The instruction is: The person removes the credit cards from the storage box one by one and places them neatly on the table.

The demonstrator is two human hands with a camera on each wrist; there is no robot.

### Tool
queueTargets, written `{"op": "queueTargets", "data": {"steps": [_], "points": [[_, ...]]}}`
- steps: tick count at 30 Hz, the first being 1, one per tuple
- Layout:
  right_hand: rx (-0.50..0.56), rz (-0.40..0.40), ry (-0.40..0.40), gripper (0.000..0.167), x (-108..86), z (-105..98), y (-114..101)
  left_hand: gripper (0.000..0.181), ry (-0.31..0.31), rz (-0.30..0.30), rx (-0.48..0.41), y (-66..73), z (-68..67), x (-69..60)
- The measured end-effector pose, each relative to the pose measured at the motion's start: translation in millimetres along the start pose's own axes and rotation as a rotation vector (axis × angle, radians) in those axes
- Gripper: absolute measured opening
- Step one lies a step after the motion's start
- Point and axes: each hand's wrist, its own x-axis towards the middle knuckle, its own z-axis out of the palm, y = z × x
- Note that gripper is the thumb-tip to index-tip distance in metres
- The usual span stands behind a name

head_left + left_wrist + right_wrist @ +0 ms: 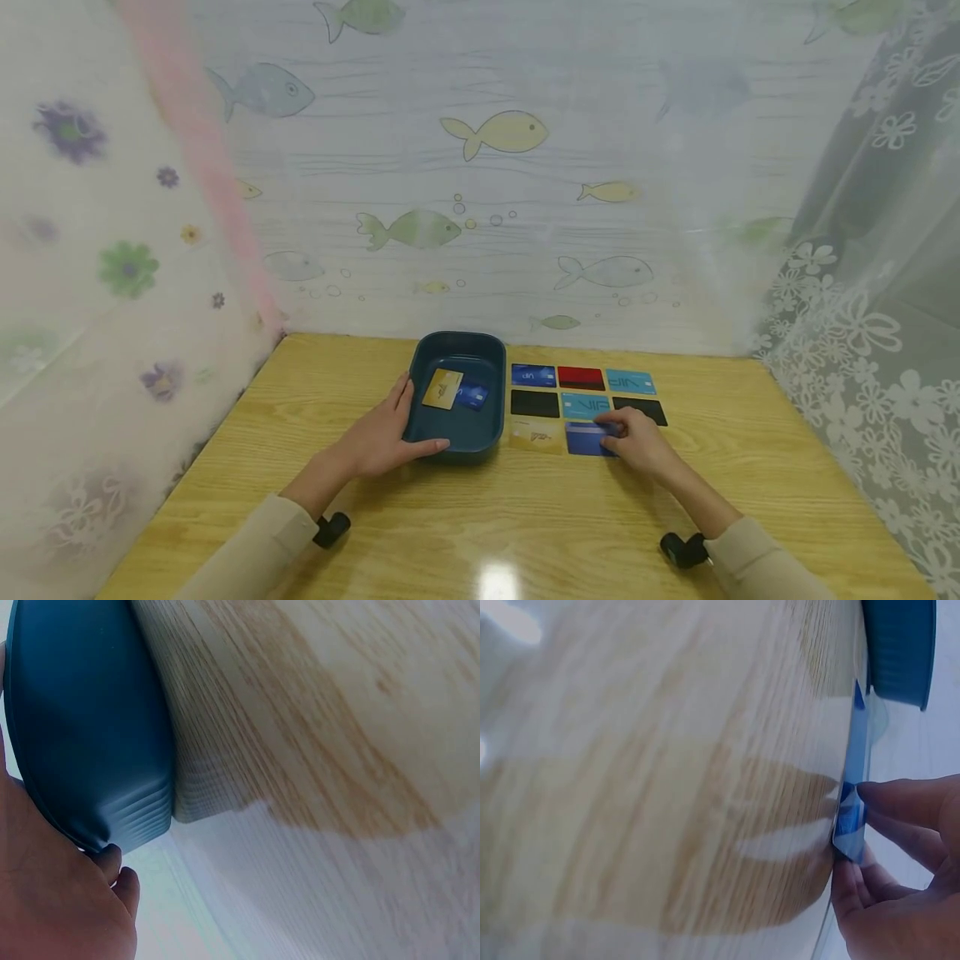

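Observation:
A dark teal tray (pixel 456 443) stands on the table with a gold card (pixel 442 389) and a blue card (pixel 472 395) lying inside, the gold one overlapping the blue. My left hand (pixel 378 433) holds the tray at its near left corner, fingers along the left side and thumb over the near rim. To the right of the tray, my right hand (pixel 639 442) pinches the right edge of a blue card with a pale stripe (pixel 587 438) in the front row. That card (pixel 853 802) appears edge-on in the right wrist view, between thumb and fingers.
Beside the striped card lies a gold card (pixel 537 436). Behind are a black card (pixel 535 404), a light blue card (pixel 585 406) and another black card (pixel 651 411). The back row has a dark blue card (pixel 533 376), a red card (pixel 581 377) and a light blue card (pixel 631 382).

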Motion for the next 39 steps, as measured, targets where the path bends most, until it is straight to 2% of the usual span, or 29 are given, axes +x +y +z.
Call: {"op": "queueTargets", "data": {"steps": [23,39], "points": [[-0.063,-0.007,0.029,0.024,1.4,3.8,-0.6,0.131,0.018,0.016,-0.006,-0.1,1.8,1.2],[-0.041,-0.029,0.014,0.023,2.1,1.4,-0.7,0.131,0.022,0.016,-0.011,-2.0,2.5,1.3]]}}
